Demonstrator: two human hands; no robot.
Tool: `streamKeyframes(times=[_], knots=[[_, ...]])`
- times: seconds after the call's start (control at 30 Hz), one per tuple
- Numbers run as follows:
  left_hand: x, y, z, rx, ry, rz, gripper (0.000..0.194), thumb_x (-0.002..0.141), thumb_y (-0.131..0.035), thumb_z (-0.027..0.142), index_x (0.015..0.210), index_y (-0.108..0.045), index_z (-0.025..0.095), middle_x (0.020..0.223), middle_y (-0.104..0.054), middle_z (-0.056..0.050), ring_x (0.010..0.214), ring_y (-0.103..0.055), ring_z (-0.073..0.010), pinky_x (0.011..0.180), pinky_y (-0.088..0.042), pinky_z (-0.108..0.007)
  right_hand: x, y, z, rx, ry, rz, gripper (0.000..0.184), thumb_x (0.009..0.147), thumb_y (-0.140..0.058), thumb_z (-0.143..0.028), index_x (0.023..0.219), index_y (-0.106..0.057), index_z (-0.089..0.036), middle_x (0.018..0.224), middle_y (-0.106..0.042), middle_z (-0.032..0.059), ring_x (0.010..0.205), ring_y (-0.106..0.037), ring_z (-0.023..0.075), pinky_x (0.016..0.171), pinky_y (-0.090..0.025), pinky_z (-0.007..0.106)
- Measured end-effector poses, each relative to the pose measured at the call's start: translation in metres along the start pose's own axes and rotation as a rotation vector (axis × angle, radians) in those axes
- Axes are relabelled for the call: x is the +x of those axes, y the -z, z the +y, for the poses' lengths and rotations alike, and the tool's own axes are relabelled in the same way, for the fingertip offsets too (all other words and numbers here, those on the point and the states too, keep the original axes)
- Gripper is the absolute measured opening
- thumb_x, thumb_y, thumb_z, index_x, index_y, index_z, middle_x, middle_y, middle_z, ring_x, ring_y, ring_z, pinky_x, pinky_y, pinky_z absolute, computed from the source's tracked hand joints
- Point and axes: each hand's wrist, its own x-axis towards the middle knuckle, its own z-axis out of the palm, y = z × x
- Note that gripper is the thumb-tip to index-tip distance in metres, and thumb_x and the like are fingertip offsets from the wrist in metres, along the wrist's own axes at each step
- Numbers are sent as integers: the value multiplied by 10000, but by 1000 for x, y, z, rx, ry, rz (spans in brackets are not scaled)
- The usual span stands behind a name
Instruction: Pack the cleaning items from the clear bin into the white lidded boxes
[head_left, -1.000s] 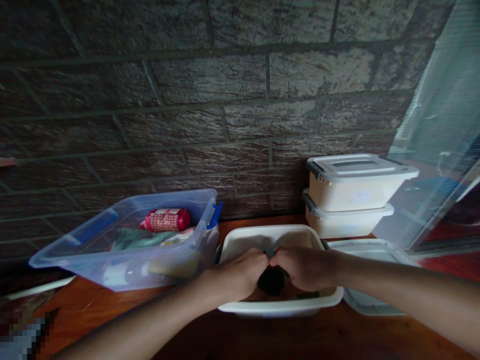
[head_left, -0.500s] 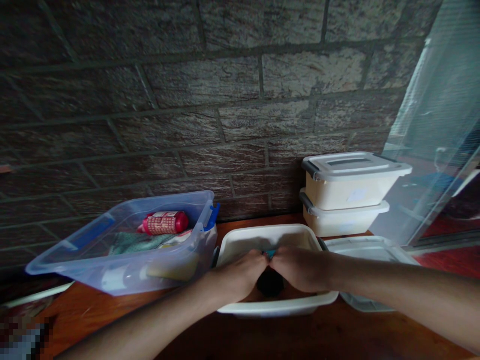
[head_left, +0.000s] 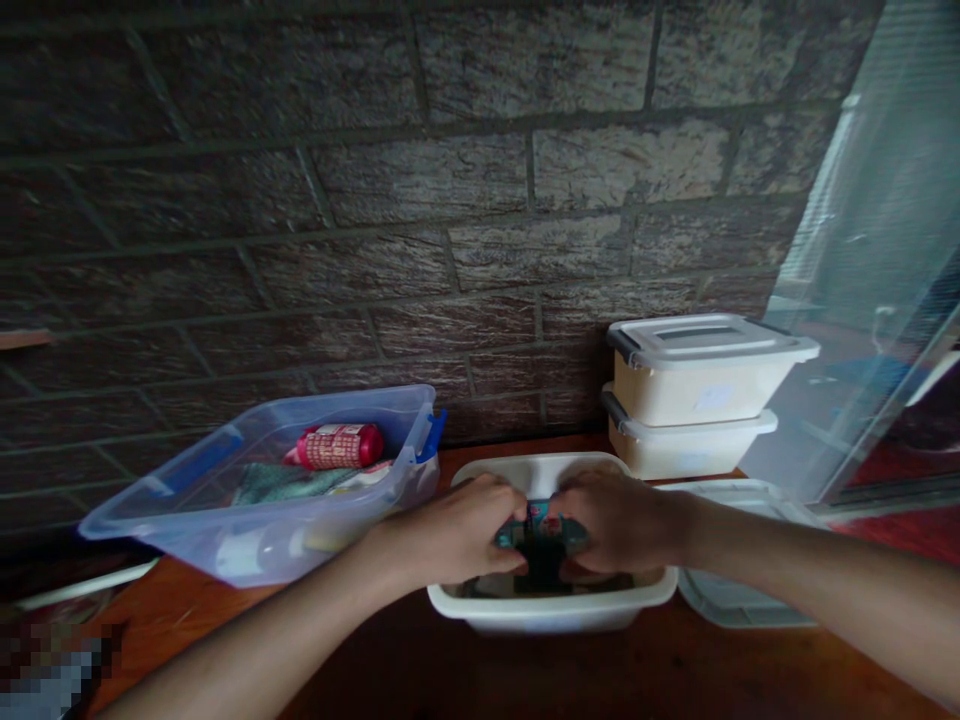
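Both hands are inside an open white plastic box [head_left: 551, 612] on the wooden table. My left hand [head_left: 476, 528] curls its fingers around the left side of a teal and dark item [head_left: 541, 540] with small red marks. On the opposite side my right hand [head_left: 619, 520] grips the same item. Its top faces up between the hands; its exact kind is hard to make out. The dim inside of the box is partly hidden by my hands.
To the left stands a clear bin [head_left: 255, 540] with blue latches, holding a pink bottle [head_left: 341, 447] and a green cloth [head_left: 289, 483]. Two stacked lidded boxes [head_left: 694, 385] stand at the back right. A loose lid [head_left: 739, 575] lies under my right forearm. Behind rises a brick wall [head_left: 480, 250].
My hands, close together half a second ago, have moved apart to either side. More of the teal and dark item shows between them. The view has shifted slightly.
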Motion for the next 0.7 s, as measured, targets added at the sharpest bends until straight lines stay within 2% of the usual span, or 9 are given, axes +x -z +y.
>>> streamKeyframes(times=[0.07,0.17,0.27,0.33,0.4,0.5,0.6,0.7], knots=[[-7,9,3,-20,-20,81,230,887,-694,391,1065,-716,247,1016,-708,-49,1020,-645,-266,865,-459,-334,-9,14,5,-3,5,63,299,814,-738,-473,926,-747,-197,918,-757,77,883,-698,267,794,-495,335],[-16,12,0,-48,16,264,205,978,-573,366,1095,-712,271,1077,-728,-30,1022,-663,-241,906,-448,-338,-26,30,17,82,-72,262,277,924,-636,-446,1055,-739,-226,985,-760,54,848,-699,218,750,-512,311],[-22,1,-12,-110,73,419,295,1011,-515,386,1241,-662,273,1231,-694,-47,1156,-632,-246,1012,-431,-357,-44,31,37,129,-170,459,345,939,-621,-470,1166,-712,-226,1067,-753,68,897,-704,237,753,-543,333],[-24,-11,-23,-151,109,482,368,1023,-487,415,1333,-617,266,1333,-650,-68,1260,-579,-254,1090,-395,-376,-51,23,50,159,-207,510,427,930,-634,-491,1253,-675,-214,1148,-742,84,986,-704,269,816,-561,368],[-24,-23,-33,-187,158,520,431,1024,-478,438,1402,-574,255,1420,-598,-82,1341,-516,-261,1155,-339,-399,-55,11,60,221,-224,508,528,926,-642,-505,1354,-616,-196,1291,-698,102,1122,-677,294,931,-553,401],[-24,-39,-44,-337,242,541,482,1019,-474,463,1433,-549,229,1466,-568,-93,1377,-483,-266,1193,-293,-425,-54,-8,68,357,-249,414,602,972,-575,-516,1468,-523,-179,1452,-603,111,1248,-626,304,1045,-514,433],[-26,-52,-49,-548,313,590,513,999,-494,471,1436,-545,207,1487,-552,-103,1391,-468,-285,1206,-269,-458,-51,-23,70,459,-289,356,605,1011,-497,-521,1501,-490,-167,1477,-583,112,1302,-591,310,1123,-450,477],[-28,-61,-48,-676,366,644,545,966,-533,469,1443,-541,204,1506,-535,-103,1408,-443,-305,1218,-232,-486,-48,-30,71,539,-311,378,603,1016,-484,-523,1506,-488,-171,1500,-562,100,1354,-546,309,1176,-388,487]])
